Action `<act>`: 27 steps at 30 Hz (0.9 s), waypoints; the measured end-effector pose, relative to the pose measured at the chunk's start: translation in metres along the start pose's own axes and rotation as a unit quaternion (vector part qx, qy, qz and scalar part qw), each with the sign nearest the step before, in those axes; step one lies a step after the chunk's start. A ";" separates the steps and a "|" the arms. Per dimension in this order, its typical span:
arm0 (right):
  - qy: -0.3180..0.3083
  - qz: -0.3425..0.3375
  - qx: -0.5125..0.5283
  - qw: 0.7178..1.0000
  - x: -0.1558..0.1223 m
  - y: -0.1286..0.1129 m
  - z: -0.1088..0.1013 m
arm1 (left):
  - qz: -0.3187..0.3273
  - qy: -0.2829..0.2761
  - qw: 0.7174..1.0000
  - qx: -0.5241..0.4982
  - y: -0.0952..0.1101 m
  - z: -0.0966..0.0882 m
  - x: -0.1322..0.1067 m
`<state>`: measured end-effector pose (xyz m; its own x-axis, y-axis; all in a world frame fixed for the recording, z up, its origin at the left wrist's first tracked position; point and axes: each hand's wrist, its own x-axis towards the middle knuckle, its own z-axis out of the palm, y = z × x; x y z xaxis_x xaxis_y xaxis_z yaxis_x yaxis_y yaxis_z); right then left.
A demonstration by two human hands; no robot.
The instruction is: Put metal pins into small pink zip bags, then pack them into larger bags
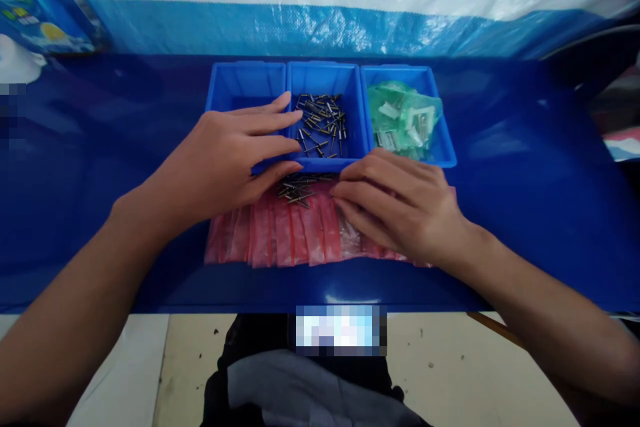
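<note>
your left hand (233, 147) is released, fingers spread at the middle blue bin (323, 163). your right hand (403, 203), right of center: bunched, can't tell if gripping. blind rivets (299, 193) piled mid-frame over pink plastic bags (291, 240).

The right hand (400, 203) partly hid the bags (295, 240), the left hand (240, 147) a bin (250, 85); the frame cut off a packet (45, 10).

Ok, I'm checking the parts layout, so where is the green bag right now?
In the head view, the green bag sits in the rightmost blue bin, beside the middle bin of metal pins and just beyond the right hand.
</note>
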<state>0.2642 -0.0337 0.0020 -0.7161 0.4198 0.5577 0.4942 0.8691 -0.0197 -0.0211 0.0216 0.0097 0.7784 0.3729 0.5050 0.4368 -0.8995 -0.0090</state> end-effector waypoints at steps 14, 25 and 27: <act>0.062 0.045 -0.050 0.996 -0.002 0.017 -0.010 | 0.001 -0.003 1.000 0.002 -0.002 0.000 -0.001; 0.142 0.271 0.308 0.901 0.006 -0.023 -0.014 | 0.050 0.112 0.992 -0.031 0.035 0.008 0.011; 0.152 0.286 0.305 0.896 0.008 -0.026 -0.011 | 0.041 0.114 0.992 -0.039 0.038 0.007 0.011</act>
<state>0.2507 -0.0561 0.0162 -0.2189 0.8321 0.5095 0.3101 0.5545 -0.7723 0.0069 -0.0066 0.0088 0.6838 0.2436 0.6878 0.3321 -0.9432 0.0039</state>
